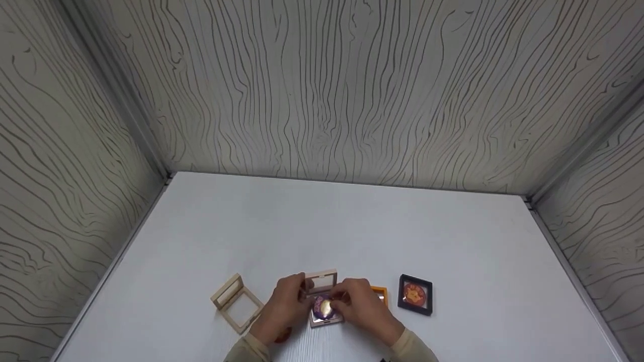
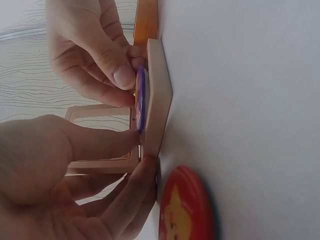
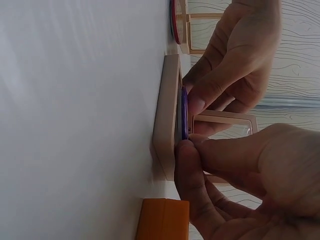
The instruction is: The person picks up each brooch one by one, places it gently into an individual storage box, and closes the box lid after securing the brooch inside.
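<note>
A purple round badge (image 1: 318, 306) with a shiny gold middle lies over the base of an open pale pink hinged display frame (image 1: 327, 323), whose lid (image 1: 322, 274) stands raised at the back. My right hand (image 1: 363, 307) pinches the badge's right edge between thumb and fingers. On the other side, my left hand (image 1: 286, 302) holds the frame, its thumb touching the badge's rim and its fingers bent along the frame's side. Seen edge-on in the left wrist view, the badge (image 2: 141, 100) sits almost flat along the frame's base (image 2: 159, 95).
An open light wooden frame (image 1: 229, 322) lies at the left. Partly under my left arm is a red badge (image 1: 283, 336) with a yellow figure. Behind my right hand shows an orange frame (image 1: 381, 290). Further right lies a black frame (image 1: 416, 279) holding a red-orange badge (image 1: 414, 294).
</note>
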`<act>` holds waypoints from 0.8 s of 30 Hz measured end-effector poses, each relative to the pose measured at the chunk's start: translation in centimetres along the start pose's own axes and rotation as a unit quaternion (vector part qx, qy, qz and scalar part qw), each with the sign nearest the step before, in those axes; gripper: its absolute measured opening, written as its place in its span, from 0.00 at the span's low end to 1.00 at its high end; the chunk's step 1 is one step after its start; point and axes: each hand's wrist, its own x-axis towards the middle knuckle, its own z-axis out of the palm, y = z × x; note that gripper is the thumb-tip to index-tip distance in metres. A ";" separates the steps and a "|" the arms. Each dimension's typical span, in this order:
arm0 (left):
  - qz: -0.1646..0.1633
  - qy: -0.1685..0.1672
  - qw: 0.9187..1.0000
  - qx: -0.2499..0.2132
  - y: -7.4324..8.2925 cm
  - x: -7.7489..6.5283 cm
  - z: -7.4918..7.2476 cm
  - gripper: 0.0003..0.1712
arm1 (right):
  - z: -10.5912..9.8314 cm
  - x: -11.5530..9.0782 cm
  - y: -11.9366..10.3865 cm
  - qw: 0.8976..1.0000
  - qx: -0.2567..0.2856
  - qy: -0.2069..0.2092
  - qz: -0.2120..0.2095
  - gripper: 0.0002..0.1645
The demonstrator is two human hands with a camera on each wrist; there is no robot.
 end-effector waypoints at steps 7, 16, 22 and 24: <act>-0.010 -0.012 1.000 -0.007 0.0 0.0 -0.1 0.10 | -0.2 0.0 0.0 1.000 0.011 -0.009 0.007 0.07; -0.054 -0.068 0.996 -0.006 0.6 -0.6 -0.6 0.25 | -0.6 -0.2 -0.1 1.000 0.019 0.005 -0.005 0.05; -0.053 -0.074 0.996 -0.024 0.6 -0.5 -0.7 0.38 | -1.4 -0.1 0.2 0.997 0.050 0.044 -0.036 0.08; -0.055 -0.071 0.996 -0.028 0.6 -0.5 -0.6 0.42 | -1.6 -0.1 0.3 0.996 0.060 0.052 -0.035 0.12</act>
